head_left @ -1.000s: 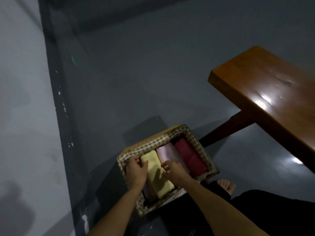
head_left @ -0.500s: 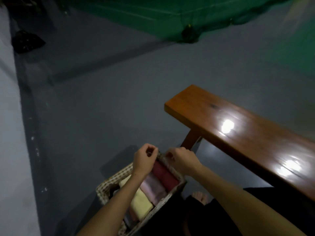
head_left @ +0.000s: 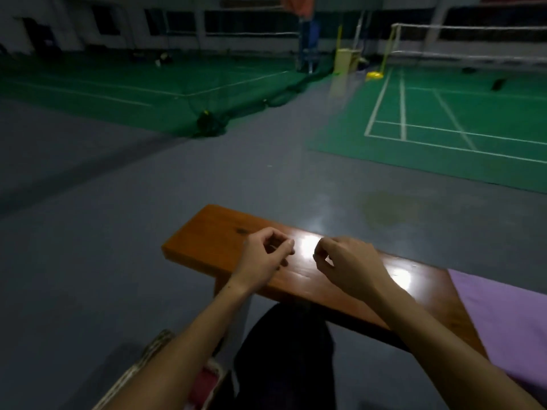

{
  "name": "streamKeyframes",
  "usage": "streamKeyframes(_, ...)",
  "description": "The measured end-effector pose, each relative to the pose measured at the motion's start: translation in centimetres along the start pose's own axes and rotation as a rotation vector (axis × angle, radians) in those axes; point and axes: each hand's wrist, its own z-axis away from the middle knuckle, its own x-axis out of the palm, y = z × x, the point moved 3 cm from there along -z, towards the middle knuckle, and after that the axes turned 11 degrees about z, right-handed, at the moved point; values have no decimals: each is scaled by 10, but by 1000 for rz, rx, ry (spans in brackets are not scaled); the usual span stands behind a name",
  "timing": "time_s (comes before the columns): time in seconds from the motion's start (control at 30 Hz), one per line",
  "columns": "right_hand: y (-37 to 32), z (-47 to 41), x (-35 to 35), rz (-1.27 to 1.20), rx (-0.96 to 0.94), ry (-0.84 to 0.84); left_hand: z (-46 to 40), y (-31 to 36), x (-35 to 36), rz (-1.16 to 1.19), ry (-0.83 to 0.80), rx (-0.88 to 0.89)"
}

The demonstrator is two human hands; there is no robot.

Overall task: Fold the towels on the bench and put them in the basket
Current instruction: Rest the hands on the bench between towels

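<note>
My left hand (head_left: pixel 266 255) and my right hand (head_left: pixel 346 261) hover side by side over the left end of the brown wooden bench (head_left: pixel 213 241). Their fingers are loosely curled and hold nothing. A purple towel (head_left: pixel 503 315) lies spread on the bench at the right edge of the view, apart from both hands. The woven basket (head_left: pixel 154 350) stands on the floor at the lower left, mostly hidden behind my left forearm. A bit of a red towel (head_left: pixel 204 386) shows inside it.
My dark-clothed knee (head_left: pixel 284 350) is between the basket and the bench. Grey floor surrounds the bench. Green badminton courts (head_left: pixel 444 113) with nets and posts lie farther off, and a dark net bundle (head_left: pixel 207 122) lies on the floor.
My hands left the basket and rose to the bench top. The view swung up and right from the basket, so the courts and the purple towel came into sight.
</note>
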Motion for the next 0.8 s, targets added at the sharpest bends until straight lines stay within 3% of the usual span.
streamKeyframes(0.27,127,92,3,-97,325,57,-39,15,149,-70,-340,59)
streamKeyframes(0.5,230,183,34,-164,673,-21,-38,-10,284,-167,-575,65)
streamKeyframes(0.8,316,281,93,-196,906,-221,-24,-70,401,-492,-564,-108)
